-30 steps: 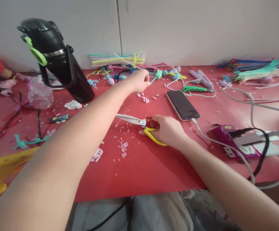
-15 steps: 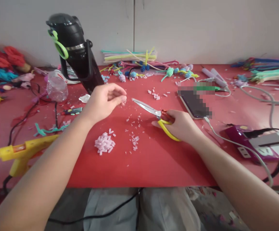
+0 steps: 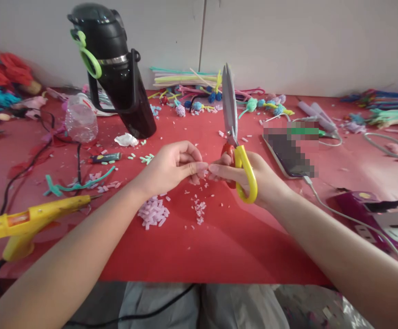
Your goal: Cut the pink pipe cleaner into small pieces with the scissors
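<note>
Scissors [image 3: 243,173] with yellow and red handles hang on my right hand [image 3: 254,176], their closed blades pointing up and away from me. The thumb and fingertips of my right hand meet those of my left hand [image 3: 174,167] over the table's middle. My left hand is closed in a pinch; a tiny pale pink bit shows at its fingertips, too small to make out fully. Below the hands lie pink trimmings [image 3: 199,211]. A heap of short pale pink pieces [image 3: 153,212] sits beside them, under my left wrist.
A black bottle [image 3: 116,77] stands behind my left hand, near a clear plastic cup [image 3: 81,119]. At left lies a yellow glue gun [image 3: 36,217]. A phone [image 3: 284,153] with a cable lies at right, near a purple power strip [image 3: 360,214]. Fuzzy craft stems [image 3: 185,80] line the wall.
Both hands have come together at the middle. The scissors have swung from pointing left to pointing upward, and their blades have closed. The view has shifted slightly.
</note>
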Demonstrator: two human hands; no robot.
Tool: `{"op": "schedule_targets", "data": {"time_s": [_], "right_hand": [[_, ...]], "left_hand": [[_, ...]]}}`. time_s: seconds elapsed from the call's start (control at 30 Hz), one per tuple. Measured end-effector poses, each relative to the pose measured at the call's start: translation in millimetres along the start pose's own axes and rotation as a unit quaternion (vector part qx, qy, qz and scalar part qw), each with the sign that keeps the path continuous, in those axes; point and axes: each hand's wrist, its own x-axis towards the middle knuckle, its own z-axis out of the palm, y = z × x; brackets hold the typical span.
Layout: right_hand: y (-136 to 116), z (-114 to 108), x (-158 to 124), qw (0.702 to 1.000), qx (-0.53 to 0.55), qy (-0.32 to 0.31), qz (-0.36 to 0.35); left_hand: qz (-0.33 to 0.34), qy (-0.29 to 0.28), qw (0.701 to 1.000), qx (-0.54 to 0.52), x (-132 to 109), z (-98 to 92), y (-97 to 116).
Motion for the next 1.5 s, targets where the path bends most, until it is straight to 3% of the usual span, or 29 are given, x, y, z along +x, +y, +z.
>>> {"op": "schedule_targets", "data": {"time_s": [0.3, 0.6, 0.8, 0.97, 1.33, 1.5], "right_hand": [[13.1, 14.8, -8.1, 0.999, 0.027, 0.038, -0.022], [12.1, 14.7, -11.2, 0.996, 0.045, 0.080, -0.022], [15.4, 10.7, -12.2, 0.992, 0.058, 0.114, -0.022], [15.5, 8.6, -12.3, 0.991, 0.061, 0.114, -0.022], [17.2, 10.9, -13.1, 0.994, 0.059, 0.094, -0.021], [14.2, 11.3, -15.0, 0.995, 0.010, 0.098, -0.026]], "left_hand": [[-0.003, 0.018, 1.000, -0.001, -2.5, 10.8, -5.5], [0.012, 0.009, 1.000, 0.010, -5.8, 14.1, -2.4], [0.085, 0.035, 0.989, 0.115, -11.0, 7.1, -1.2], [0.102, 0.020, 0.980, 0.171, -13.9, 8.1, -4.1], [0.104, 0.007, 0.977, 0.184, -13.0, 14.0, -6.8], [0.105, 0.014, 0.972, 0.211, -13.2, 16.9, -3.5]]}}
